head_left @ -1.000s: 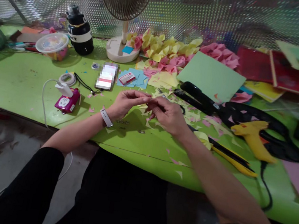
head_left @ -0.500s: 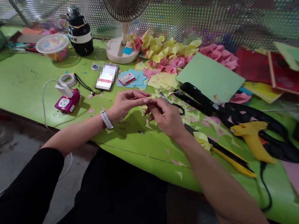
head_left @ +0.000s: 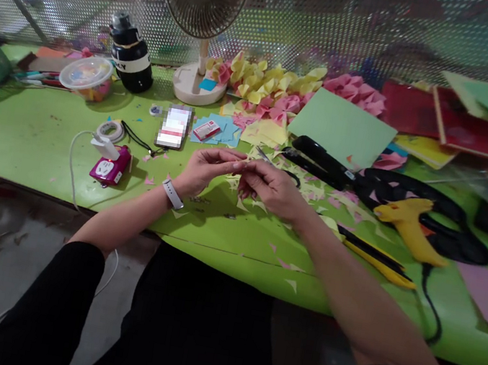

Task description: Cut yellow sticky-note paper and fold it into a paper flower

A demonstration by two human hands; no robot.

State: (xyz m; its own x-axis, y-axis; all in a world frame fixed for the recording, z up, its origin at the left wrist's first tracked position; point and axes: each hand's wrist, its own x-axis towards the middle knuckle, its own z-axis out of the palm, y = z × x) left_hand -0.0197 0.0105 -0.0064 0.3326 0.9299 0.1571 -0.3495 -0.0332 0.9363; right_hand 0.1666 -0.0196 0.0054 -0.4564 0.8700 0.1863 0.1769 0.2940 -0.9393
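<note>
My left hand (head_left: 210,168) and my right hand (head_left: 273,189) meet at the fingertips above the green table (head_left: 215,237). Both pinch at the same spot; whatever lies between the fingers is too small or hidden to make out. A white band (head_left: 172,194) circles my left wrist. Just beyond my right hand, scissors (head_left: 292,177) lie partly covered among yellow paper scraps (head_left: 313,187). Small dark bits (head_left: 229,216) are scattered on the table under my hands. Blue paper squares with a small red-and-white box (head_left: 207,131) on top lie behind my left hand.
Yellow and pink paper flowers (head_left: 271,83) are heaped at the back beside a fan (head_left: 200,83). To the right lie a black flat iron (head_left: 321,161), a yellow glue gun (head_left: 411,224) and a yellow cutter (head_left: 381,260). A phone (head_left: 173,126) and a plugged purple socket (head_left: 110,165) sit left.
Both hands stay together at nearly the same place. The right hand's fingers have shifted slightly, and the right hand and forearm now cover more of the yellow cutter's near end.
</note>
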